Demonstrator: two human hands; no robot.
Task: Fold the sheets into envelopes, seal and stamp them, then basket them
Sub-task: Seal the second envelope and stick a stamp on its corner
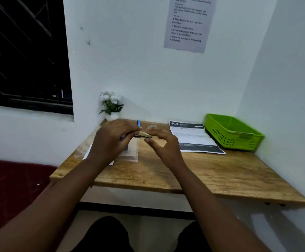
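Above the wooden desk (202,171), my left hand (110,140) grips a small flat tan thing (145,134), maybe a stamp pad or stamp booklet; I cannot tell which. My right hand (164,144) hovers right beside it with fingers loosely curled, its fingertips close to the thing's right end. A printed sheet (191,137) with a dark header and footer lies flat at the back right. Next to it stands the green plastic basket (233,133), which looks empty. A clear plastic sleeve (131,153) and white paper lie under my left hand, partly hidden.
A blue pen (138,123) lies at the back of the desk near a small pot of white flowers (111,106). An instruction sheet (188,24) hangs on the wall. Walls close in behind and to the right; a barred window (26,51) is on the left.
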